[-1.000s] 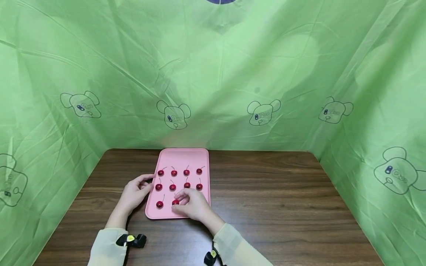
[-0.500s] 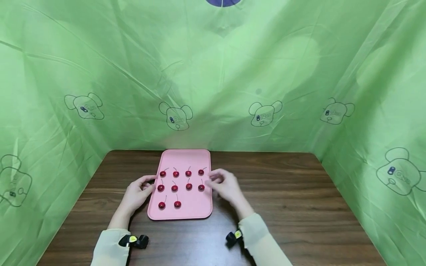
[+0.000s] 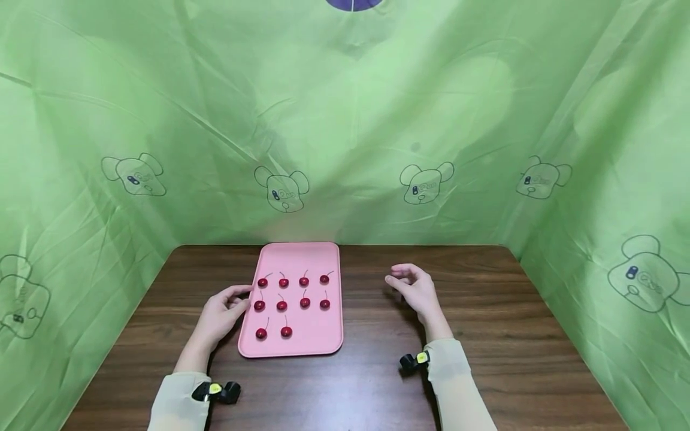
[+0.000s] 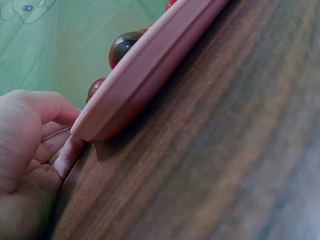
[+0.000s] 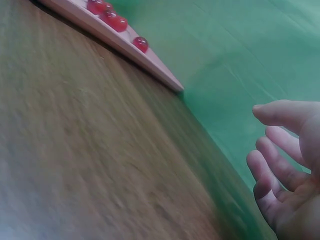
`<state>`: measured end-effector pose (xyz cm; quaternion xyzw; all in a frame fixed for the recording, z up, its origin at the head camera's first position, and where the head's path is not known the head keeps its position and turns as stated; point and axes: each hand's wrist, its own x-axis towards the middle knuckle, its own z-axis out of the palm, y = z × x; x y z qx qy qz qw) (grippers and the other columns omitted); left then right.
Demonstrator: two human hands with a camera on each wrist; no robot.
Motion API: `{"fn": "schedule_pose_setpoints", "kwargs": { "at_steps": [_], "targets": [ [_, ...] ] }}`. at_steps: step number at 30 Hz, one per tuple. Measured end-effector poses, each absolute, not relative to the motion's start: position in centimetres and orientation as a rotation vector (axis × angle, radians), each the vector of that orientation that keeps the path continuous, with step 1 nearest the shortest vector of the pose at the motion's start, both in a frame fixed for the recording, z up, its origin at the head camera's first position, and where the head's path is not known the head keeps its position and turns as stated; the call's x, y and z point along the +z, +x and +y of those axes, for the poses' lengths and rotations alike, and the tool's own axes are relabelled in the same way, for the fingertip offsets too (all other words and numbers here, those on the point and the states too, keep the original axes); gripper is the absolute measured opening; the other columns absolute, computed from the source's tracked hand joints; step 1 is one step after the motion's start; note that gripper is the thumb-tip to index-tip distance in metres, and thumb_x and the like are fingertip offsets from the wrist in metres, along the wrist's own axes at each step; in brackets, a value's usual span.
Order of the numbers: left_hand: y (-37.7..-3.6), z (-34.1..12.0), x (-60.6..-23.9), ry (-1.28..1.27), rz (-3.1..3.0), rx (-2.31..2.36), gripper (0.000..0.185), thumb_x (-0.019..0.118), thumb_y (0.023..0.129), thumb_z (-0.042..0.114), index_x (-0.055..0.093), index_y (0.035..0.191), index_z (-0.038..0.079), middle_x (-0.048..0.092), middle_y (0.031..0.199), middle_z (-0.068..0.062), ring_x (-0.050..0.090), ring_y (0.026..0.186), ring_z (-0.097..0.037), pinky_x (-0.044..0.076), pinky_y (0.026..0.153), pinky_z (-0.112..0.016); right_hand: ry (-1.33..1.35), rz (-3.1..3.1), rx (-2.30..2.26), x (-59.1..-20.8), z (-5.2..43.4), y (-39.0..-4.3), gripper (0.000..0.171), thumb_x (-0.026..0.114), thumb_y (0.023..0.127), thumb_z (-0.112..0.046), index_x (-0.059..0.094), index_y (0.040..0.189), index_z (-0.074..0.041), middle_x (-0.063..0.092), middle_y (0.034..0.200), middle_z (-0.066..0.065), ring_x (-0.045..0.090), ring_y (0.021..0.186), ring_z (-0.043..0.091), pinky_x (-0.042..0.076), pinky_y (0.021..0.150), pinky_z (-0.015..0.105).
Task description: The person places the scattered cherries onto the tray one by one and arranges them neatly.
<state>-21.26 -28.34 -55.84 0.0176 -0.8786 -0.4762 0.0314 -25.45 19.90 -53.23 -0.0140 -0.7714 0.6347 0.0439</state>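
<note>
A pink tray (image 3: 299, 257) lies on the wooden table, bearing several red cherries with thin stems. Two full rows run across it, with a cherry (image 3: 261, 333) and another cherry (image 3: 286, 331) in the near row. My left hand (image 3: 218, 311) holds the tray's left edge; in the left wrist view its fingers (image 4: 60, 107) meet the pink rim from above and below. Away to the tray's right, over the table, my right hand (image 3: 419, 292) has loosely bent fingers and nothing in them. The right wrist view shows its thumb and fingers (image 5: 280, 112) apart.
The brown wooden table (image 3: 485, 335) stretches to the right of the tray and in front of it. Green cloth (image 3: 356, 120) with printed bear faces stands behind and at both sides. Each wrist carries a small black camera (image 3: 230, 392).
My right hand has let go of the second cherry in the near row, and has moved right, past the tray's right edge and out over the table. My left hand has stayed at the tray.
</note>
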Motion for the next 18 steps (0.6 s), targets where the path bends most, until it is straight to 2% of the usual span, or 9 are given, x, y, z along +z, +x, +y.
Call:
{"fn": "schedule_pose_setpoints", "kwargs": {
  "at_steps": [8, 13, 15, 18],
  "targets": [
    [-21.0, -28.6, -56.2, 0.054, -2.705, -1.464, 0.034, 0.072, 0.105, 0.017, 0.074, 0.139, 0.012, 0.072, 0.104, -0.010, 0.064, 0.090, -0.020, 0.052, 0.075, -0.025, -0.008, -2.397, 1.941, -53.1, 20.9, -25.1, 0.047, 0.089, 0.094, -0.017, 0.071, 0.132, 0.003, 0.073, 0.127, 0.025, 0.070, 0.091, 0.013, 0.054, 0.068, 0.030],
    [-21.4, -28.2, -55.9, 0.043, -2.709, -1.473, 0.036, 0.071, 0.106, 0.015, 0.072, 0.141, 0.010, 0.072, 0.107, -0.011, 0.065, 0.092, -0.021, 0.053, 0.076, -0.025, 0.121, -2.496, 1.845, -52.4, 22.2, -25.0, 0.048, 0.088, 0.095, -0.017, 0.070, 0.135, 0.002, 0.071, 0.130, 0.028, 0.074, 0.101, 0.022, 0.060, 0.076, 0.036],
    [-21.6, -27.9, -55.8, -0.001, -2.711, -1.478, 0.037, 0.070, 0.107, 0.015, 0.070, 0.143, 0.008, 0.073, 0.109, -0.012, 0.065, 0.093, -0.020, 0.054, 0.078, -0.025, 0.206, -2.585, 1.689, -51.9, 23.6, -24.9, 0.047, 0.088, 0.095, -0.020, 0.071, 0.136, -0.001, 0.073, 0.131, 0.024, 0.075, 0.104, 0.027, 0.061, 0.079, 0.039],
    [-21.8, -27.7, -55.7, -0.081, -2.719, -1.465, 0.039, 0.068, 0.109, 0.017, 0.066, 0.146, 0.006, 0.074, 0.116, -0.014, 0.066, 0.096, -0.020, 0.054, 0.080, -0.025, 0.346, -2.712, 1.347, -50.8, 26.3, -24.5, 0.049, 0.088, 0.095, -0.029, 0.073, 0.137, -0.009, 0.074, 0.136, 0.015, 0.072, 0.118, 0.033, 0.058, 0.095, 0.047]
  ]
}}
